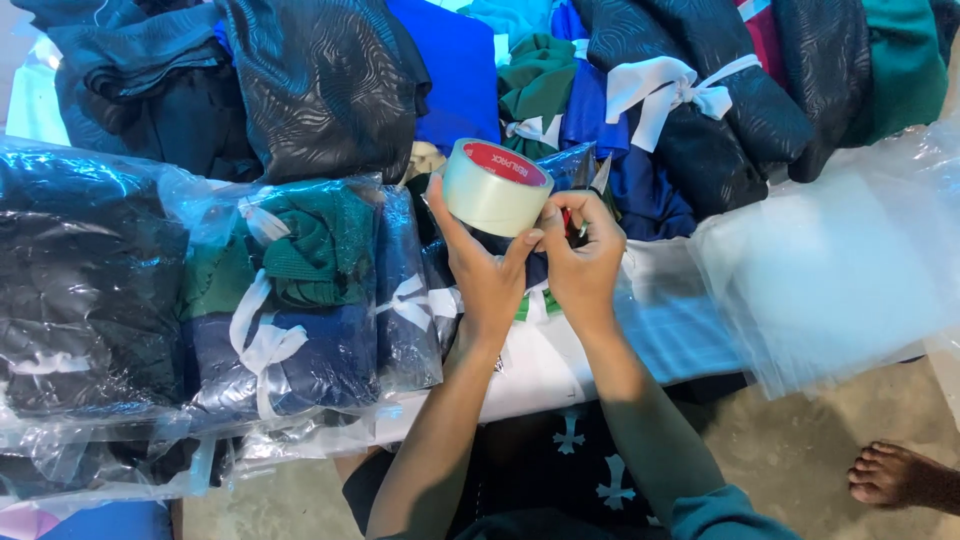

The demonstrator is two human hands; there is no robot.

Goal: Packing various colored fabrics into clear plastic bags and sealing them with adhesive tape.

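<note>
My left hand [485,270] holds a roll of clear packing tape [495,187] with a red core, lifted above the pile. My right hand [585,262] is closed around a pair of scissors [597,180] with red handles, the blades pointing up beside the roll; its fingertips touch the tape's edge. Both hands hover over a bagged bundle of folded cloth lying in front of me.
Clear plastic bags [300,300] of folded garments tied with white strips lie at left. Loose dark, blue and green cloth bundles [660,90] pile up behind. A stack of empty plastic bags [830,270] lies at right. Someone's bare foot [900,475] rests on the floor.
</note>
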